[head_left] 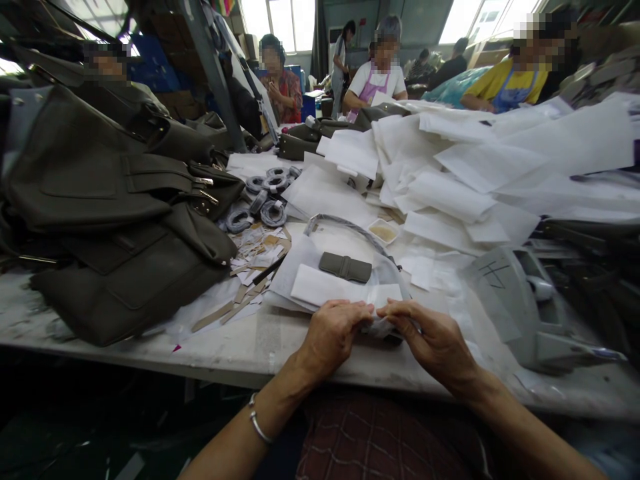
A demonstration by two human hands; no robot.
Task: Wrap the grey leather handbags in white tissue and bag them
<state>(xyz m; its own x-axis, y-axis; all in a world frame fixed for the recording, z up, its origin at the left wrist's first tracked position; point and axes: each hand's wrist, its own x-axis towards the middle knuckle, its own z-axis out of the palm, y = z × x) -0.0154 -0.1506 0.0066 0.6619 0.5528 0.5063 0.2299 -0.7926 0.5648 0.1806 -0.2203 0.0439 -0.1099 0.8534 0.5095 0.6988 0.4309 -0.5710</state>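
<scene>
At the table's near edge, my left hand [333, 333] and my right hand [434, 339] almost meet at the fingertips. Both have bent fingers closed on a white wrapping sheet [320, 285], pinching its near edge where it is folded over. What lies under the fold is mostly hidden; a bit of something dark shows beneath my right fingers. Just beyond my hands, a small olive-green leather piece [345, 265] with a raised band across its middle lies on the white sheeting. A grey wrapped strap [350, 227] arches behind it.
Dark green leather bags [120, 220] pile up at left. Coiled wrapped cords [273, 212] and paper scraps [257, 253] lie beyond. White sheets [450, 167] heap at back right, near a small dish [383, 231]. A grey tape dispenser [525, 307] stands at right. Several people sit opposite.
</scene>
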